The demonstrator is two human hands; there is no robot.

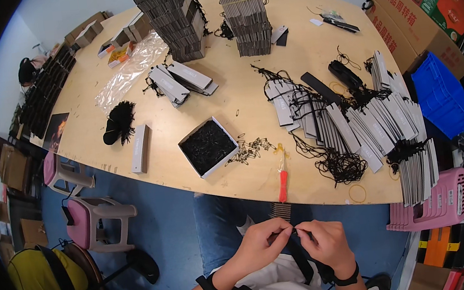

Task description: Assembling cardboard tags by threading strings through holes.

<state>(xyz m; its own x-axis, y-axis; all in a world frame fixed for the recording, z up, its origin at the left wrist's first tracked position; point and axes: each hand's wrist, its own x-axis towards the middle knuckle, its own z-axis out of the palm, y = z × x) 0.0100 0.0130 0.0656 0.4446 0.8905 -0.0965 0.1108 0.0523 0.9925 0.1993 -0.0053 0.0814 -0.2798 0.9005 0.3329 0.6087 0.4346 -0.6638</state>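
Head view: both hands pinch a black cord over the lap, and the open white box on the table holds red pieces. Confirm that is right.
Not quite. The head view shows the open white box filled with black pieces, not red; the red thing is a tool handle lying nearby at the table edge. The rest holds: the left hand and the right hand pinch a black cord over the lap.

A small packing workshop — the wide wooden surface carries tall stacks of grey tags, fanned rows of strung tags, loose black cords and a tray of black loops. Cardboard cartons, a blue crate and plastic stools stand around it.
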